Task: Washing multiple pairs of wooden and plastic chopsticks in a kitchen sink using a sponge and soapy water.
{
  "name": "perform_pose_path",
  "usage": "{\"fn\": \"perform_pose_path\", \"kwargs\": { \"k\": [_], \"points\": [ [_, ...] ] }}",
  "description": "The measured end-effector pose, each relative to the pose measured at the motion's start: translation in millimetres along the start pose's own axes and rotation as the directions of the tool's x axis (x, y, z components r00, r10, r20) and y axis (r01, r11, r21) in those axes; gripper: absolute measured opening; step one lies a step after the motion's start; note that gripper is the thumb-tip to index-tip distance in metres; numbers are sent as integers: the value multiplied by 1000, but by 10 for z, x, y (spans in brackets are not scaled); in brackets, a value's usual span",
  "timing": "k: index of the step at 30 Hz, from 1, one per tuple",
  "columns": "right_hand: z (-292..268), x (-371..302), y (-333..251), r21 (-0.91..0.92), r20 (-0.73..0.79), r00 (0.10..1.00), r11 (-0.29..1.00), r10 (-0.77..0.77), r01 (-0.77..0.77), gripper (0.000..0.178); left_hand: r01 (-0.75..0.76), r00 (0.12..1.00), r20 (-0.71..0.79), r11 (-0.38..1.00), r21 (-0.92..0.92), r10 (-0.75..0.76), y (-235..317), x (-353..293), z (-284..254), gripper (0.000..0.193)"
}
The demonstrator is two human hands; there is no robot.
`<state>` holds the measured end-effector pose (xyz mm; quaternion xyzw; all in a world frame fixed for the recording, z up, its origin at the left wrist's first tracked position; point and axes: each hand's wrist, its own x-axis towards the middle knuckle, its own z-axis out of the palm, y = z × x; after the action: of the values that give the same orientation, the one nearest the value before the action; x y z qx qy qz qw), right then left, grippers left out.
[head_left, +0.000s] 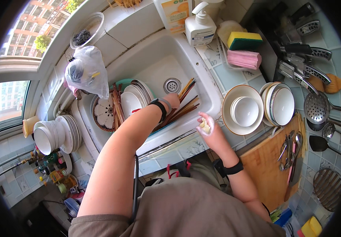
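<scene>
The left hand [172,99] reaches down into the white square sink [154,59]; its fingers are curled on a bunch of long brown wooden chopsticks [183,107] that lean against the sink's near wall, close to the round metal drain [172,85]; the grip there looks clenched on the chopsticks, though the fingertips are partly hidden. The right hand [206,124] is up over the sink's near right edge; it is covered in white soap foam and clenched around a small pale yellow scrubbing pad [205,126].

On the left side of the sink stand white round plates [137,96] on their edges, next to a brown flower-patterned dish [104,112]; the far half of the sink is open room.

On the tiled worktop [227,77], just right of the sink edge, sit stacked white bowls with gold rims [243,110]; more white bowls [281,104] are beside them; a brown wooden cutting board [267,166] lies at the near right edge. At the far edge stand a white pump soap bottle [200,25] and a yellow and green sponge [244,39].
</scene>
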<state>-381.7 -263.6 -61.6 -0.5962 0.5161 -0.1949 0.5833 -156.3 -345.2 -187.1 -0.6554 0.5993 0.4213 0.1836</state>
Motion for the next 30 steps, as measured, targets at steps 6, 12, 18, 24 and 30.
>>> {"fn": "perform_pose_path", "kwargs": {
  "k": [6, 12, 18, 24, 30],
  "points": [
    [220, 31, 70, 125, 7, 1000, 992, 5, -6, 48, -122, 986, -160, 808, -576, 35, 43, -349, -330, 19],
    [372, 29, -239, 584, -93, 983, 808, 158, -74, 44, -297, 955, -266, 507, -809, 134, 260, -1322, -797, 15],
    [557, 141, -129, 804, -28, 948, 570, 316, -167, 33, -569, 822, -525, 308, -762, 220, 167, -2152, -914, 14],
    [964, 339, -94, 873, 41, 959, 457, 279, -170, 34, -635, 772, -606, 187, -749, 192, -90, -2831, -838, 11],
    [1577, 217, -471, 844, 441, 864, 216, 244, -491, 25, -720, 689, -722, 59, -692, -56, -669, -3166, -604, 12]
  ]
}}
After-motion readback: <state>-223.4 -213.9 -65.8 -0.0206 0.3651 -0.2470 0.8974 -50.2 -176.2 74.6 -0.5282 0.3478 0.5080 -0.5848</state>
